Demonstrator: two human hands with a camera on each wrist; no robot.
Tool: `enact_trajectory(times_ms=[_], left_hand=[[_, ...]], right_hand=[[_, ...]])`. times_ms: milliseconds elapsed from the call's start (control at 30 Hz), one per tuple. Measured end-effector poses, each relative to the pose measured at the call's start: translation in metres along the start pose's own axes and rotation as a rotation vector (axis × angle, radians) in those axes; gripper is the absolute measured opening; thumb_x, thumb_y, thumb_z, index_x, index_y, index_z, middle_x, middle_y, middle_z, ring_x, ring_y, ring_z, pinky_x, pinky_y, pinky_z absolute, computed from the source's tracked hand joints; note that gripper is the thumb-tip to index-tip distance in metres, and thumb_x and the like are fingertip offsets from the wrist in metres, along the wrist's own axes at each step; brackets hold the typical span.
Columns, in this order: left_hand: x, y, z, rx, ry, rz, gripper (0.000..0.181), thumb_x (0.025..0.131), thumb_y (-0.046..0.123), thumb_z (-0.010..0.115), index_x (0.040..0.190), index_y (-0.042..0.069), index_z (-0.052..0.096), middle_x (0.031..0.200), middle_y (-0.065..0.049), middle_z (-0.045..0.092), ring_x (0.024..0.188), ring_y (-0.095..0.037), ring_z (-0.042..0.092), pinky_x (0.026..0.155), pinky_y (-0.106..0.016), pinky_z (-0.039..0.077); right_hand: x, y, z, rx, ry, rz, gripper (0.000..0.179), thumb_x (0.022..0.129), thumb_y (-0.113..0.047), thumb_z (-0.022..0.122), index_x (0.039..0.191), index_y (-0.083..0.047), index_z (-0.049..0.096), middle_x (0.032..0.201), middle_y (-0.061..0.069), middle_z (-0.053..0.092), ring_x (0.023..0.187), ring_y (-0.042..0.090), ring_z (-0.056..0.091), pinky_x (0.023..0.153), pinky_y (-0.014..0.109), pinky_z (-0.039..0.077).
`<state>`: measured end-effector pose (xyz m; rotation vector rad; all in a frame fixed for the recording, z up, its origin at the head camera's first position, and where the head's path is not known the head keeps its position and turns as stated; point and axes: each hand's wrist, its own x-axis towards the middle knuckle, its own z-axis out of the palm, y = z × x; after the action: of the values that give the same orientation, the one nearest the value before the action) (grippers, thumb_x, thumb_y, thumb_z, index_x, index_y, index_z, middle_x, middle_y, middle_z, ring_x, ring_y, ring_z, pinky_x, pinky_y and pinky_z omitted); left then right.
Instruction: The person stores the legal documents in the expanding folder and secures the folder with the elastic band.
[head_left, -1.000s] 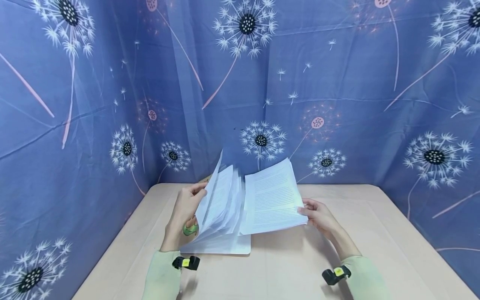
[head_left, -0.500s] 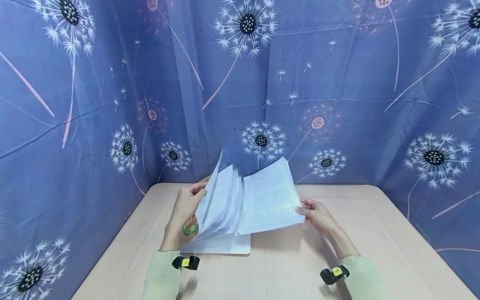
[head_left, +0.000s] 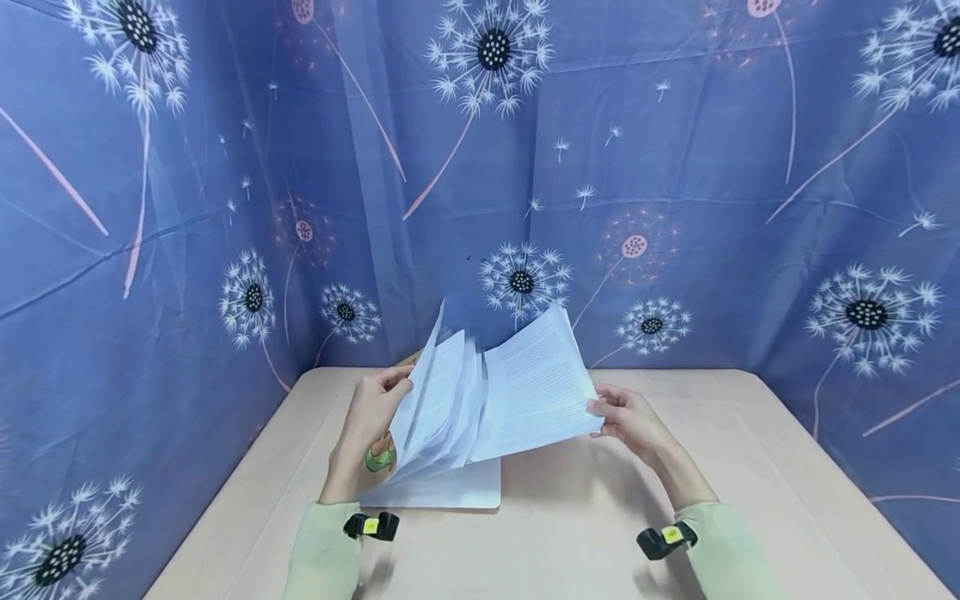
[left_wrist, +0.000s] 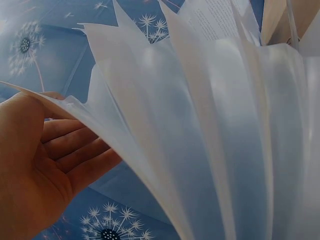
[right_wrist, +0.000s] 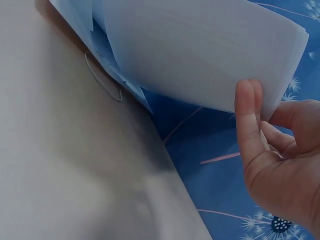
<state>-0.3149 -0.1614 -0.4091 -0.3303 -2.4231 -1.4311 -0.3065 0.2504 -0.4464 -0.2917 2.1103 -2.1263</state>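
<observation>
A file folder (head_left: 450, 489) stands spread on the left half of the table, its translucent plastic pockets (left_wrist: 220, 125) fanned apart. My left hand (head_left: 375, 408) pinches the folder's outer left edge between thumb and fingers and keeps it pulled open. On that cover a brown and green cartoon picture (head_left: 381, 454) shows. My right hand (head_left: 633, 423) grips a stack of printed paper (head_left: 532, 387) at its lower right corner, thumb on the printed face. The stack is tilted, its left edge right at the folder's pockets; its lower edge hangs over the table.
The pale table (head_left: 675, 533) reaches to a blue dandelion-print cloth (head_left: 630, 125) hung behind and along the left. A thin elastic loop (right_wrist: 105, 82) hangs at the folder's side in the right wrist view. Black straps with cameras (head_left: 667, 542) sit on both wrists.
My right hand has shifted a little left with the paper stack, bringing it closer to the pockets and tilting it more. The left hand and folder have stayed in place.
</observation>
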Motion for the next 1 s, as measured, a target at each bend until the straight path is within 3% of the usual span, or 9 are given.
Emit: enact_trajectory(times_ms=[367, 433, 500, 567, 667, 1000], left_hand=[[0.000, -0.001, -0.001, -0.006, 0.004, 0.007, 0.032, 0.097, 0.020, 0.057, 0.125, 0.010, 0.070, 0.117, -0.010, 0.073, 0.104, -0.021, 0.067, 0.091, -0.044, 0.052], [0.001, -0.001, 0.000, 0.004, 0.005, 0.010, 0.032, 0.097, 0.020, 0.057, 0.125, 0.011, 0.070, 0.117, -0.010, 0.073, 0.096, -0.016, 0.066, 0.088, -0.041, 0.052], [0.001, -0.001, 0.000, 0.005, 0.002, 0.008, 0.032, 0.097, 0.020, 0.057, 0.125, 0.012, 0.070, 0.116, -0.010, 0.073, 0.076, -0.011, 0.062, 0.082, -0.037, 0.051], [0.001, -0.002, 0.000, 0.004, -0.002, 0.002, 0.032, 0.098, 0.021, 0.056, 0.125, 0.012, 0.070, 0.115, -0.010, 0.073, 0.058, -0.008, 0.051, 0.074, -0.034, 0.048], [0.002, -0.003, -0.001, -0.002, -0.008, -0.004, 0.032, 0.098, 0.021, 0.056, 0.125, 0.013, 0.070, 0.115, -0.011, 0.073, 0.047, -0.008, 0.037, 0.070, -0.033, 0.044], [0.001, -0.002, -0.002, 0.000, -0.006, -0.002, 0.032, 0.098, 0.022, 0.056, 0.126, 0.013, 0.070, 0.117, -0.010, 0.072, 0.050, -0.011, 0.037, 0.072, -0.034, 0.044]], right_hand=[[0.000, 0.000, 0.004, 0.028, 0.015, -0.006, 0.055, 0.099, -0.004, 0.055, 0.143, 0.020, 0.032, 0.096, 0.002, 0.065, 0.078, 0.010, 0.068, 0.067, 0.024, 0.058], [0.001, 0.002, 0.006, 0.035, 0.016, -0.001, 0.055, 0.099, -0.004, 0.055, 0.143, 0.020, 0.032, 0.096, 0.003, 0.065, 0.078, 0.010, 0.068, 0.068, 0.025, 0.058], [0.002, 0.005, 0.009, 0.041, 0.014, 0.006, 0.054, 0.099, -0.004, 0.054, 0.143, 0.019, 0.032, 0.097, 0.003, 0.064, 0.078, 0.010, 0.068, 0.068, 0.025, 0.058], [0.004, 0.008, 0.013, 0.040, 0.011, 0.008, 0.054, 0.098, -0.003, 0.054, 0.143, 0.019, 0.033, 0.096, 0.003, 0.064, 0.077, 0.010, 0.068, 0.068, 0.025, 0.057], [0.006, 0.010, 0.020, 0.042, 0.012, 0.009, 0.052, 0.098, -0.002, 0.054, 0.142, 0.019, 0.034, 0.096, 0.004, 0.063, 0.076, 0.011, 0.068, 0.067, 0.025, 0.058], [0.013, 0.018, 0.037, 0.042, -0.015, 0.005, 0.051, 0.097, -0.001, 0.054, 0.140, 0.019, 0.037, 0.095, 0.005, 0.063, 0.075, 0.010, 0.067, 0.067, 0.025, 0.058]])
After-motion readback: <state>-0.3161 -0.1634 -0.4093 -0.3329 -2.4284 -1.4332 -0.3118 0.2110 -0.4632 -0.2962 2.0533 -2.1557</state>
